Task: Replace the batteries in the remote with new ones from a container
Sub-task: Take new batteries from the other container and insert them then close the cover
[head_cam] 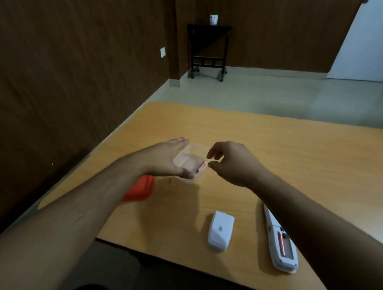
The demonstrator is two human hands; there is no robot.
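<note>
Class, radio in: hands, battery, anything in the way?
Left hand steadies clear container. Right hand open over battery inside. Remote open, one battery in. Nothing blocking.

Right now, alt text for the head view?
Left hand steadies a clear container on a wooden table while the right hand reaches for the battery inside. Nearer lie a red lid, battery cover and open remote.
</note>
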